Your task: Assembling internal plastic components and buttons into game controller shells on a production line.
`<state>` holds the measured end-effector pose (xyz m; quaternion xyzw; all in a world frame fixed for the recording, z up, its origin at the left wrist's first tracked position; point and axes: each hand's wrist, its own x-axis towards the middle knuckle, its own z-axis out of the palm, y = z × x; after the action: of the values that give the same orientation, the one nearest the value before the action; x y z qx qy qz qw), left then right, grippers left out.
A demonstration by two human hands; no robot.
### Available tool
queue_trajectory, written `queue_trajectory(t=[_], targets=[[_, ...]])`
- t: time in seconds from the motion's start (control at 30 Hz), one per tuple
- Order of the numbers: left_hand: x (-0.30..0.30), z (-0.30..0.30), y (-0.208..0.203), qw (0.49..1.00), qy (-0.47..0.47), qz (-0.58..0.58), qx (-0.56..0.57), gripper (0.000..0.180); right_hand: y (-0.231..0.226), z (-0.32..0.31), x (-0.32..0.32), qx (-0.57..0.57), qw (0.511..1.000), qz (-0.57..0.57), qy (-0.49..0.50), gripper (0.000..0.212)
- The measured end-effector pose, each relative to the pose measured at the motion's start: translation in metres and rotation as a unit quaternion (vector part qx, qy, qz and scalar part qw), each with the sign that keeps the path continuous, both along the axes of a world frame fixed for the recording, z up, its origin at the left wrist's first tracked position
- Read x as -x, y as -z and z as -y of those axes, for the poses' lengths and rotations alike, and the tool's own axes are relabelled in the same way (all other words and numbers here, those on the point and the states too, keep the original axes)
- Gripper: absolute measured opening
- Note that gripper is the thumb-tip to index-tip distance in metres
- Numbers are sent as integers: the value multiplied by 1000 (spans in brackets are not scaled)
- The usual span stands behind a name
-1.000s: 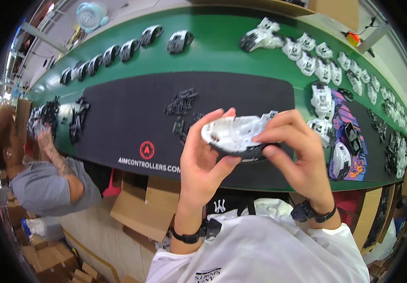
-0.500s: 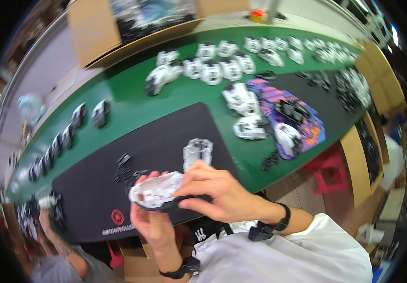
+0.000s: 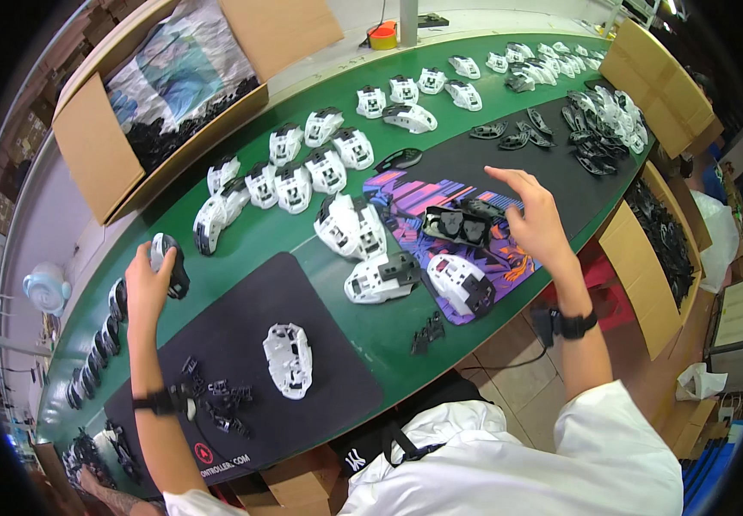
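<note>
My left hand (image 3: 147, 279) is stretched out to the far left, its thumb and fingers closed on a black-and-white computer mouse shell (image 3: 175, 268) at the green table's surface. Over on the right, my right hand (image 3: 536, 219) hovers with fingers apart and nothing in it, above the edge of a purple patterned mat (image 3: 397, 193). Below it lie black mouse parts (image 3: 456, 225) and a white mouse shell (image 3: 461, 284) with a dark end. Between my arms, an open white shell piece (image 3: 289, 361) rests on the black mat (image 3: 255, 297).
Small black parts (image 3: 221, 400) lie beside the white piece. Rows of white shells (image 3: 292, 187) stand along the green table (image 3: 242, 232). Cardboard boxes (image 3: 87, 146) flank it, one holding black parts (image 3: 659, 241). Another person's forearm (image 3: 117, 499) shows at lower left.
My hands have moved apart from the shell held between them: the left reaches to the far left, the right swings over the patterned mat. The view has turned.
</note>
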<state>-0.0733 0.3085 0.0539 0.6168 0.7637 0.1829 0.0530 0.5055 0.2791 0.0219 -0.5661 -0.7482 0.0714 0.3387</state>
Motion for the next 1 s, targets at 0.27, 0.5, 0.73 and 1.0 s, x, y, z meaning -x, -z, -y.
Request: queue_trajectory(t=[0.27, 0.5, 0.73, 1.0], targets=[[-6, -86, 59, 957, -73, -270, 77, 53, 31, -37, -37, 148, 978, 125, -75, 82], [-84, -72, 9, 973, 119, -186, -60, 45, 49, -44, -33, 7, 1000, 17, 25, 25], [-50, -110, 51, 984, 90, -144, 58, 62, 55, -30, -41, -31, 987, 45, 149, 37], [-20, -85, 11, 993, -47, -97, -52, 82, -24, 11, 49, -55, 993, -103, 29, 25]])
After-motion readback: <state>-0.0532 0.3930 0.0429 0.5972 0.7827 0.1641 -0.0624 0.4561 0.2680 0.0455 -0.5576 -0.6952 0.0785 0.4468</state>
